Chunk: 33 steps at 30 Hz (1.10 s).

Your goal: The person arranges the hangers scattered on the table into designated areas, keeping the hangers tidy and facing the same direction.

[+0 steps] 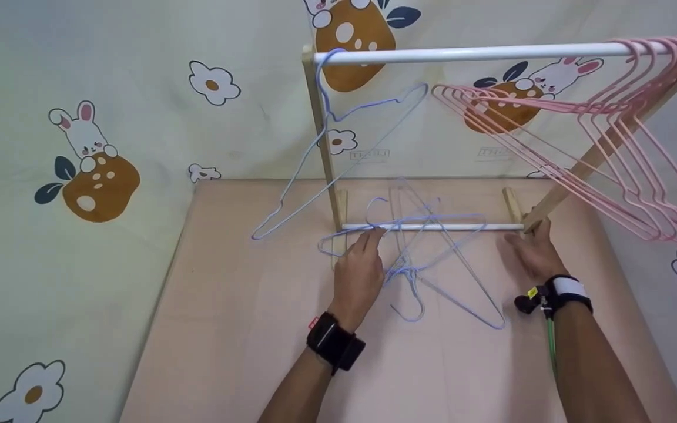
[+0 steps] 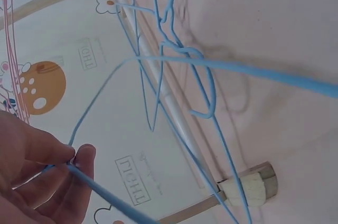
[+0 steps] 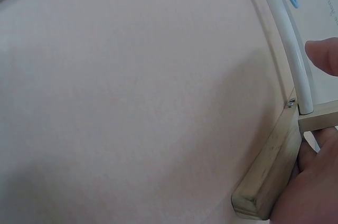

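Two holds | left fingers (image 2: 87, 156) pinch blue hanger (image 2: 285, 79) | right fingers (image 3: 307, 156) grip wooden rack base (image 3: 270, 163)

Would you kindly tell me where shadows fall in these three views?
Head: a soft shadow beside the right hand on the peach surface; left wrist: blurred shadows of the blue wire hangers there; right wrist: a broad, soft-edged shadow left of the wooden foot.
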### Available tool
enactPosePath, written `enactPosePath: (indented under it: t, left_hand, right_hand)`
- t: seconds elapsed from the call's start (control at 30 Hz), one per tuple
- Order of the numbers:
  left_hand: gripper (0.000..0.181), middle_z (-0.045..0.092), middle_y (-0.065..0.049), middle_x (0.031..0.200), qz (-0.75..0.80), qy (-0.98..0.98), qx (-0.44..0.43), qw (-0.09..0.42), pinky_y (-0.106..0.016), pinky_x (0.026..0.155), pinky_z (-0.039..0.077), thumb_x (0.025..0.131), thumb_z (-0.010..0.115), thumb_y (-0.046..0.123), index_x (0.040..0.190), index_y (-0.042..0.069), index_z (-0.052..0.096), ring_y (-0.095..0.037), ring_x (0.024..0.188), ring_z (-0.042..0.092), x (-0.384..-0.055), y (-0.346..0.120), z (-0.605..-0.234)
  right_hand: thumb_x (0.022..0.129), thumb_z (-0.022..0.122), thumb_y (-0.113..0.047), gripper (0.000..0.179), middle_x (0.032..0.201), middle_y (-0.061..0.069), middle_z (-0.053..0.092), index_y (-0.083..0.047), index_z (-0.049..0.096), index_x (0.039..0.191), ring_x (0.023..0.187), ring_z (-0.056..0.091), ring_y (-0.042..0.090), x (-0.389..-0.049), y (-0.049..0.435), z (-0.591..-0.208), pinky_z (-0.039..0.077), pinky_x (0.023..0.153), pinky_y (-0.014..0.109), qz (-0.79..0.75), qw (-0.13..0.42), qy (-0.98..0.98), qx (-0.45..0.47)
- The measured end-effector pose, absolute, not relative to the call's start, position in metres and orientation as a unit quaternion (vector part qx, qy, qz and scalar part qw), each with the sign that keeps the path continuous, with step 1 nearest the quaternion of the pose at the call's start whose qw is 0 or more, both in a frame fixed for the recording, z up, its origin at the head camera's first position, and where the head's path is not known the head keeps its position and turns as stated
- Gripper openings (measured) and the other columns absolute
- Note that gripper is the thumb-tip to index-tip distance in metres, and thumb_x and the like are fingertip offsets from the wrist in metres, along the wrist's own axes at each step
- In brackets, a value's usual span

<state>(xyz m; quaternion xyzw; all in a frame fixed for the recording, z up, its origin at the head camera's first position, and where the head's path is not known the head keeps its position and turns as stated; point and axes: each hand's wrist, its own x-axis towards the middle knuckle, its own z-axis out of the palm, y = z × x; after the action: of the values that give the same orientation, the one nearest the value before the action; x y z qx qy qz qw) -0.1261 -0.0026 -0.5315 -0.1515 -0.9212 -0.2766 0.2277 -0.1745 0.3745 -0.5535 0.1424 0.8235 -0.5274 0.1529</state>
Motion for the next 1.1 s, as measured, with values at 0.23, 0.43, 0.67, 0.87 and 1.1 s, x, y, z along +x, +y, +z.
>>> enactPosePath:
  t: [0.23, 0.43, 0.67, 0.87, 1.1]
  left_hand:
    - [0.041, 0.076, -0.016, 0.129, -0.271, -0.919, -0.172, 0.229, -0.034, 0.076, 0.066, 0.098, 0.068, -0.014, 0.135, 0.002, 0.071, -0.027, 0.102, 0.080, -0.127, -0.002, -0.519]
    - [0.042, 0.075, -0.016, 0.134, -0.280, -0.912, -0.199, 0.226, -0.035, 0.089, 0.064, 0.099, 0.067, -0.014, 0.138, 0.002, 0.071, -0.029, 0.114, 0.077, -0.131, -0.006, -0.507]
    - [0.041, 0.076, -0.014, 0.129, -0.276, -0.898, -0.218, 0.264, -0.034, 0.073, 0.065, 0.097, 0.068, -0.016, 0.134, 0.002, 0.072, -0.027, 0.099, 0.079, -0.136, -0.009, -0.483]
    - [0.032, 0.077, -0.013, 0.127, -0.279, -0.882, -0.232, 0.300, -0.032, 0.075, 0.065, 0.102, 0.068, -0.008, 0.132, 0.002, 0.074, -0.024, 0.095, 0.079, -0.138, -0.012, -0.450]
    - [0.029, 0.077, -0.014, 0.122, -0.294, -0.859, -0.248, 0.338, -0.034, 0.083, 0.066, 0.102, 0.070, -0.006, 0.130, 0.001, 0.074, -0.026, 0.103, 0.079, -0.139, -0.014, -0.412]
  right_hand:
    - [0.114, 0.052, -0.041, 0.095, 0.178, 0.029, -0.017, -0.017, -0.020, 0.170, 0.163, -0.016, 0.050, -0.174, 0.376, -0.555, -0.005, 0.127, 0.072, -0.526, 0.150, 0.826, 0.135]
    - [0.114, 0.053, -0.043, 0.096, 0.178, 0.029, -0.017, -0.016, -0.020, 0.170, 0.163, -0.014, 0.051, -0.177, 0.379, -0.562, -0.003, 0.127, 0.072, -0.517, 0.146, 0.833, 0.134]
    - [0.114, 0.055, -0.037, 0.096, 0.181, 0.019, -0.016, -0.015, -0.021, 0.169, 0.164, 0.000, 0.044, -0.190, 0.396, -0.592, 0.014, 0.127, 0.057, -0.539, 0.123, 0.826, 0.110]
    - [0.114, 0.057, -0.037, 0.100, 0.181, 0.018, -0.016, -0.016, -0.023, 0.170, 0.164, 0.000, 0.045, -0.193, 0.401, -0.599, 0.013, 0.127, 0.062, -0.537, 0.121, 0.827, 0.111]
    - [0.114, 0.058, -0.035, 0.097, 0.179, 0.022, -0.020, -0.012, -0.018, 0.169, 0.164, -0.015, 0.044, -0.183, 0.386, -0.574, 0.000, 0.131, 0.062, -0.544, 0.135, 0.818, 0.128]
